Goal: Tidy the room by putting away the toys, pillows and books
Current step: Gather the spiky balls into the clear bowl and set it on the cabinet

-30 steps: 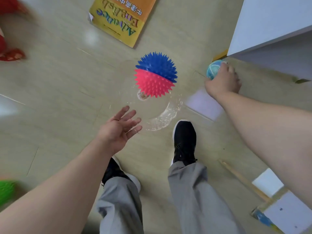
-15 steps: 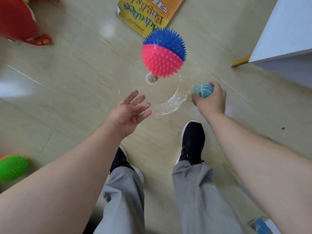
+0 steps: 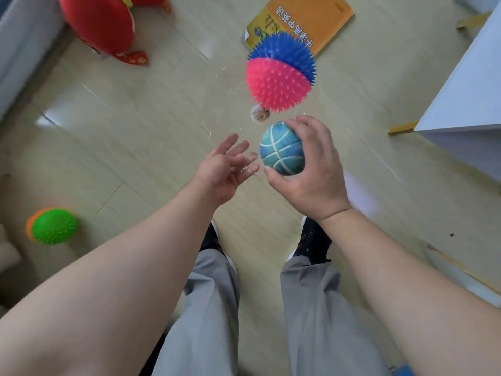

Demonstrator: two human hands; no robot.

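1. Pale floor (image 3: pixel 135 118): book (image 3: pixel 320 17) far, spiky ball (image 3: pixel 279 77) centre.
2. Right hand (image 3: pixel 314 177) clasps teal ball (image 3: pixel 282 151), mid-scene; probably light and springy, best held around its middle.
3. Left hand (image 3: pixel 219 175): fingers spread.

Pale plank floor (image 3: pixel 162 104) with orange book (image 3: pixel 320 20), red plush toy (image 3: pixel 100 23) and green spiky ball (image 3: pixel 54 226)

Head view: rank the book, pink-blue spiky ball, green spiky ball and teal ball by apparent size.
1. book, partly cut off
2. pink-blue spiky ball
3. teal ball and green spiky ball: alike; the teal one, in the right hand, is nearer the camera.
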